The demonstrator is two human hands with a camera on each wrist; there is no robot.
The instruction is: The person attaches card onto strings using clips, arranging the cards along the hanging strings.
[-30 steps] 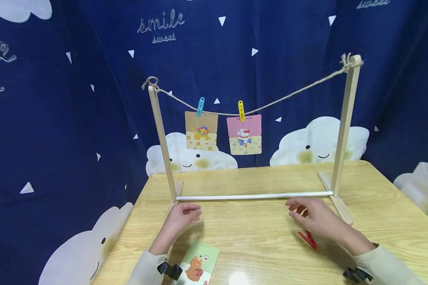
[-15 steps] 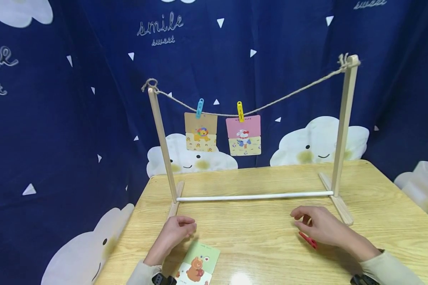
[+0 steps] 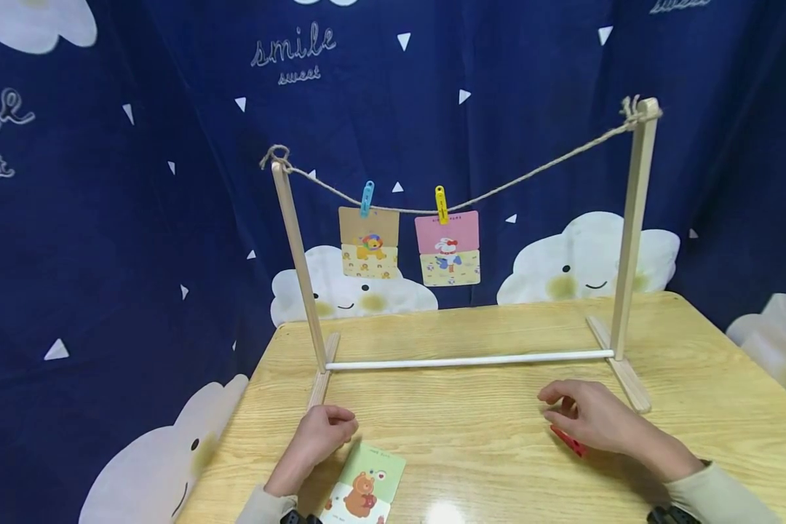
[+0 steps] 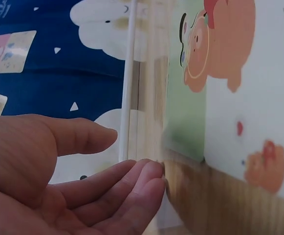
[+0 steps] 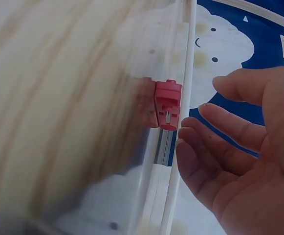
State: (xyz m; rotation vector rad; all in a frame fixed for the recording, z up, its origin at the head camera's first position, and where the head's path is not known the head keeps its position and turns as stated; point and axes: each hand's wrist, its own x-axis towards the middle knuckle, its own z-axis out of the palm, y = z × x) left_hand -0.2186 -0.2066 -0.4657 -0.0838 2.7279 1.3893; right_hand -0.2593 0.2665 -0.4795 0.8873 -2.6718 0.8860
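Observation:
My left hand (image 3: 324,437) is low over the table beside a green and white bear card (image 3: 365,486). Its fingers are loosely bent, with a gap between thumb and fingertips in the left wrist view, and it holds nothing. The card lies flat, partly behind my wrist in the head view. On the right, my right hand (image 3: 589,416) hovers by a red clothespin (image 3: 568,441) lying on the table. Thumb and fingers stand apart in the right wrist view, where the red clothespin (image 5: 168,104) sits just beyond the fingertips. Nothing is in that hand.
A wooden stand carries a string (image 3: 537,175) between two posts (image 3: 634,233), with a white rod (image 3: 465,361) low across it. A blue clothespin (image 3: 367,198) holds a lion card (image 3: 370,247); a yellow clothespin (image 3: 442,204) holds a pink rabbit card (image 3: 449,255). A dark blue curtain (image 3: 393,131) hangs behind.
Both hands have come back from near the white rod toward the person, the left to the bear card's upper edge, the right over the red clothespin. Over the last half second they have shifted only slightly.

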